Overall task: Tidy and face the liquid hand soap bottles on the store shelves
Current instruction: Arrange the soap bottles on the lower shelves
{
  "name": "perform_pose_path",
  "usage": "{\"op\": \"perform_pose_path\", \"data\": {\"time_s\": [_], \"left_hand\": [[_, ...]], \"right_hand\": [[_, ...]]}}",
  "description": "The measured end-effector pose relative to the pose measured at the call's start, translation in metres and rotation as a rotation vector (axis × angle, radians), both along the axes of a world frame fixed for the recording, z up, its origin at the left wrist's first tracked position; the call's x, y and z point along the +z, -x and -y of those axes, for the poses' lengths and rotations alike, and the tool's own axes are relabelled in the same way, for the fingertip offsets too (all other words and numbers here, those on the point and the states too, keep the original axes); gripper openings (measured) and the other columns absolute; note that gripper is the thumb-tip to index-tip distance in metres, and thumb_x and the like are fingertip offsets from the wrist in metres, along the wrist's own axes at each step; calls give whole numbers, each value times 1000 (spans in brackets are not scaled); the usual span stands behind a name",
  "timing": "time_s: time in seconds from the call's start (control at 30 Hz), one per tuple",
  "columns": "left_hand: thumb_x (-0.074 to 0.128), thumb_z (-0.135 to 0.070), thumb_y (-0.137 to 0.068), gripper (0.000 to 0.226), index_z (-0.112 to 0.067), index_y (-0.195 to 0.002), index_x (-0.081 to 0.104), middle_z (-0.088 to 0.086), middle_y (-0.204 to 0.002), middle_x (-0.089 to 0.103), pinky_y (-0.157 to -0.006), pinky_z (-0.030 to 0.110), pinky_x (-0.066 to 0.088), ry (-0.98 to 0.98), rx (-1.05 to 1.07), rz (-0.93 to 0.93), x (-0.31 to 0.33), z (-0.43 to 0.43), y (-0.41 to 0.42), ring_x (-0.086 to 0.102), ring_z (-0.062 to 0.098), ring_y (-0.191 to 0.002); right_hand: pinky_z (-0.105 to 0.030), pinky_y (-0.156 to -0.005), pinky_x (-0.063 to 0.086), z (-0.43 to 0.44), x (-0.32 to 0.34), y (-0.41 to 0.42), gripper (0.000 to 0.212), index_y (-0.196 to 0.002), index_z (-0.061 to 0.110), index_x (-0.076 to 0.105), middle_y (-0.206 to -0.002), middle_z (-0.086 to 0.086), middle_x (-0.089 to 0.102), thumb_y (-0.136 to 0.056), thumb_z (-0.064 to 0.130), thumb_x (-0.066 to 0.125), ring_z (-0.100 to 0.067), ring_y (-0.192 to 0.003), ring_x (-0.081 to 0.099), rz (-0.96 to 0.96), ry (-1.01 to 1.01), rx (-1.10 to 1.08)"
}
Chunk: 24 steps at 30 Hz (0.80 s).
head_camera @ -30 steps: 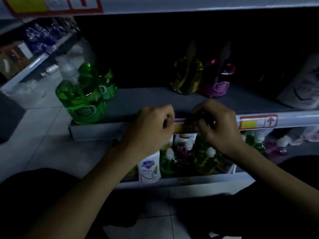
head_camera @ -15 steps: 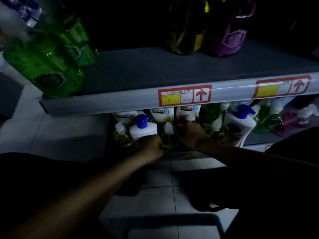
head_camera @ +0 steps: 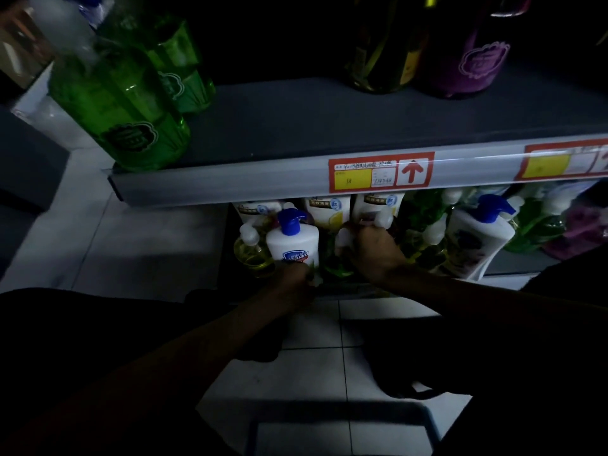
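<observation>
At the left end of the tightly packed lower grey shelf, a clear yellow pump bottle is standing just beside the white plastic blue-pump soap bottle. The left hand is gripping that soap bottle's base. The right hand is curling among white-capped bottles; I cannot tell what it is grasping.

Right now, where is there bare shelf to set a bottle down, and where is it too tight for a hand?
Free: the upper shelf between the green bottles on the left and the yellow bottle and purple bottle at the back right. Crowded: the lower shelf, where bottles pack round the left hand, gripping the white bottle, and the right hand.
</observation>
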<state>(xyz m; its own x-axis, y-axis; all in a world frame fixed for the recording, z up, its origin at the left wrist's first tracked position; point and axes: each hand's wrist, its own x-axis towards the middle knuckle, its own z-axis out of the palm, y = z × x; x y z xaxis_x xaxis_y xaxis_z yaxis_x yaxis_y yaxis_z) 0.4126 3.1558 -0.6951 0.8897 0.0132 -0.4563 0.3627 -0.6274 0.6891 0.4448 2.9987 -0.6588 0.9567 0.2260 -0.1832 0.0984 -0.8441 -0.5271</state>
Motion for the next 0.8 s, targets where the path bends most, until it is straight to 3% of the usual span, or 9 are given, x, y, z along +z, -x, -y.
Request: {"op": "perform_pose_path", "data": {"time_s": [0.07,0.17,0.3,0.4,0.47,0.57,0.63,0.7,0.8], "left_hand": [[51,2,-83,13,-10,-82,53,15,-91,55,-78,36,49,-84,37,21,-9,-5,-1,54,24,-80],[58,-6,-83,14,-17,-91,55,10,-100,59,-79,29,46,-92,-161,-47,-1,-6,0,57,24,-95],[68,-1,-82,30,-19,-100,53,-9,-89,57,-72,8,46,121,-335,-37,38,12,6,57,4,-87],[73,-2,-78,45,-30,-107,52,-11,-105,62,-90,17,47,297,-496,-84,66,15,11,60,6,-104],[76,-8,-77,52,-31,-115,51,-9,-116,64,-100,25,46,333,-539,-97,82,6,15,59,4,-111],[80,-11,-74,61,-29,-123,49,-11,-122,63,-100,21,45,403,-561,-46,111,-1,19,57,-2,-114],[83,-19,-69,67,-28,-127,49,-12,-122,63,-100,25,46,447,-559,49,134,-6,21,57,1,-116],[84,-35,-64,73,-26,-129,52,-6,-125,64,-100,36,47,506,-507,166,155,-11,24,58,10,-118],[80,-40,-66,50,-38,-113,64,-6,-118,68,-90,29,51,613,-380,325,186,-16,26,63,11,-113]], "right_hand": [[-41,-89,52,6,13,10,24,-112,11,59,-112,-13,66,-94,26,54,-32,-105,62,36,-12,15],[-36,-83,54,13,32,23,12,-100,17,63,-104,-7,70,-91,25,60,-25,-98,65,112,-137,22],[-2,-69,39,25,53,35,17,-80,34,58,-85,16,65,-94,22,59,6,-81,58,102,-285,47],[-3,-68,38,34,69,46,7,-93,21,68,-81,22,62,-93,21,61,7,-78,58,111,-343,79],[-15,-69,45,41,82,54,8,-93,20,66,-80,14,66,-92,27,62,2,-79,62,104,-407,94],[-39,-72,52,43,109,63,40,-92,9,65,-83,-13,67,-88,47,56,-23,-83,65,141,-479,133],[-34,-62,48,40,136,63,44,-87,5,65,-74,-14,65,-88,48,56,-20,-69,63,187,-568,144],[-18,-48,35,36,161,53,32,-76,7,66,-51,3,54,-92,35,60,-2,-46,45,182,-721,115],[-11,-45,27,21,191,28,31,-78,-3,65,-48,4,37,-91,24,62,0,-42,31,228,-921,83]]}}
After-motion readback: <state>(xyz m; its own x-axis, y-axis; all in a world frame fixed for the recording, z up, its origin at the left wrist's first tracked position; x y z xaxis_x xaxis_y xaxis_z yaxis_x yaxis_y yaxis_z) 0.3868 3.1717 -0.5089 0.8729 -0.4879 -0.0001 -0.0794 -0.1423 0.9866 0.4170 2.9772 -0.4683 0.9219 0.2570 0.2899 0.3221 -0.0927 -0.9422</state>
